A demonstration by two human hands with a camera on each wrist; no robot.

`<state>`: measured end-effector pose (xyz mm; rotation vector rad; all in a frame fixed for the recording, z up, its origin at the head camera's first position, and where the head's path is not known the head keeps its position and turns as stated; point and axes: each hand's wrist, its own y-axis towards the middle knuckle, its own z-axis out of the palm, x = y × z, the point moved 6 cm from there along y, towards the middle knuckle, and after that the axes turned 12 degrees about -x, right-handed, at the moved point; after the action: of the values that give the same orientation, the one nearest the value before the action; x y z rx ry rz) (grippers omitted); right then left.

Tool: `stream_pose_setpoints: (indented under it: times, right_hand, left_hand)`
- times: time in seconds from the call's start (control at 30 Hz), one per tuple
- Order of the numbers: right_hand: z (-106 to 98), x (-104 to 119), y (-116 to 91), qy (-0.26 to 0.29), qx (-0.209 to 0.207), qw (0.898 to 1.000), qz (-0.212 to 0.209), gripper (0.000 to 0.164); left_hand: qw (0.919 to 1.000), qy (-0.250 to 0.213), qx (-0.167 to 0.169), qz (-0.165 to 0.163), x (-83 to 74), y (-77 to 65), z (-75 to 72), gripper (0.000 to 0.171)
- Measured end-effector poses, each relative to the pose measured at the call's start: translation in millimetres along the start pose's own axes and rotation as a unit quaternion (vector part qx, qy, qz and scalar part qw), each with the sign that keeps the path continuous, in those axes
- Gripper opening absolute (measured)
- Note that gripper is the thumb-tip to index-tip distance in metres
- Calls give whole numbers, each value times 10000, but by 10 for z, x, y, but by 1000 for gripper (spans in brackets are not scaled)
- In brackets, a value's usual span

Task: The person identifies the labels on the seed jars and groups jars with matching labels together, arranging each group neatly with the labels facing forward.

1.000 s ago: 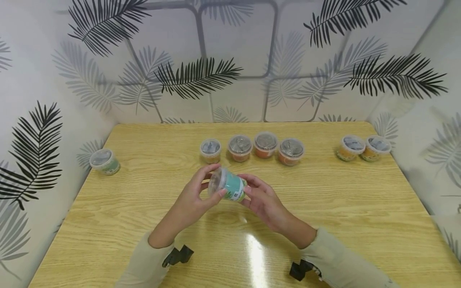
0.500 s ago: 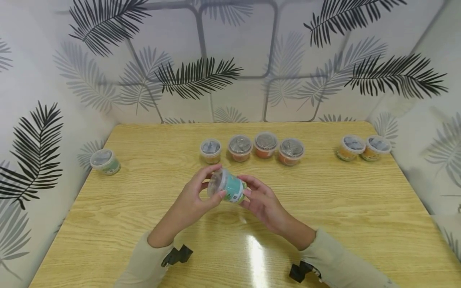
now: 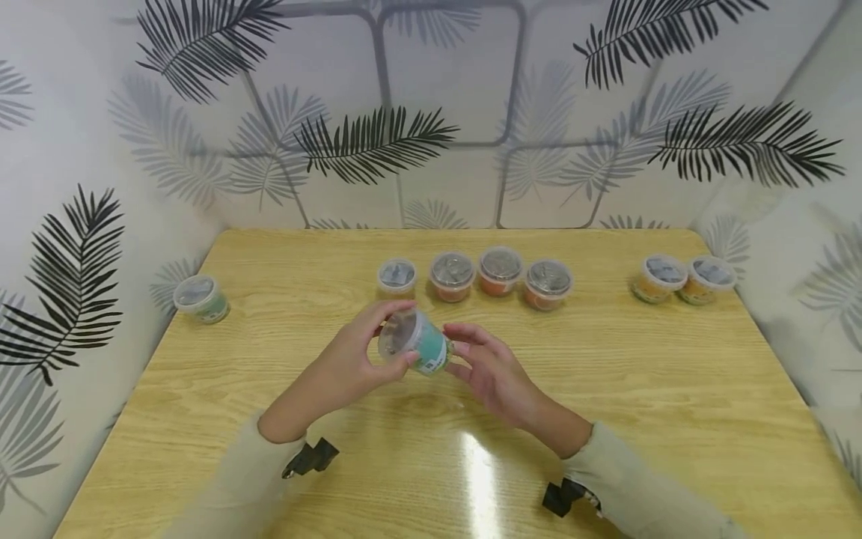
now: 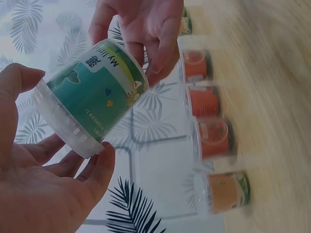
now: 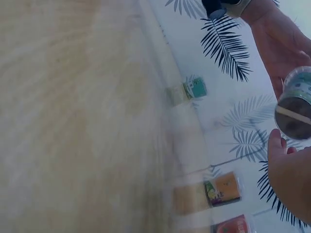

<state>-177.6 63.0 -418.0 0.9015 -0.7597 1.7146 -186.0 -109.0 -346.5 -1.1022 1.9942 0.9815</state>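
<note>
A lidded plastic cup (image 3: 431,346) with a teal label hangs tilted above the table, its clear lid toward the left. My left hand (image 3: 353,355) grips it round the lid, thumb on the near side and fingers on the far side. In the left wrist view the cup (image 4: 97,92) shows a leaf picture and the printed words "My" and "little". My right hand (image 3: 501,382) is at the cup's base with loosely bent fingers, the fingertips right beside it. In the right wrist view the cup's dark bottom (image 5: 293,118) faces the camera, with the right thumb near its edge.
On the wooden table (image 3: 303,299) a small orange lidded cup (image 3: 397,278) stands beside several red ones (image 3: 453,277). Two orange cups (image 3: 660,278) stand at the far right, and a green cup (image 3: 202,299) at the left edge. Leaf-patterned walls enclose the table.
My left hand has drawn the cup slightly left, showing more of its lid. My right fingers have loosened from round the base. The head view has shifted a little.
</note>
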Motion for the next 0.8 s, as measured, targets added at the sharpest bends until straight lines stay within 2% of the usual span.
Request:
stream_pose_setpoints:
  times: [0.2, 0.3, 0.37, 0.47, 0.57, 0.7, 0.8]
  right_hand:
    - [-97, 284, 306, -866, -257, 9950, -434, 37]
    - [-136, 501, 465, -1653, -222, 9836, -684, 39]
    - [-142, 638, 558, -2366, -115, 9681, -819, 38]
    - [-139, 820, 682, -3422, 59, 9343, -995, 38]
    - [-133, 951, 805, -4185, 174, 9002, -1192, 38]
    - [-77, 982, 982, -4683, 327, 8744, -1228, 39]
    - [7, 910, 1106, -5030, 571, 8544, -1170, 40]
  left_hand:
    - [9988, 481, 25, -118, 101, -6, -263, 59]
    - [9972, 700, 100, -228, 214, -15, -397, 60]
    - [9957, 849, 192, -309, 304, -9, -484, 62]
    - [9918, 1172, 345, -379, 464, 23, -599, 65]
    - [9858, 1518, 464, -538, 653, 60, -707, 68]
    - [9775, 1846, 743, -697, 929, 90, -848, 66]
    - [9736, 1969, 965, -641, 1119, 101, -955, 65]
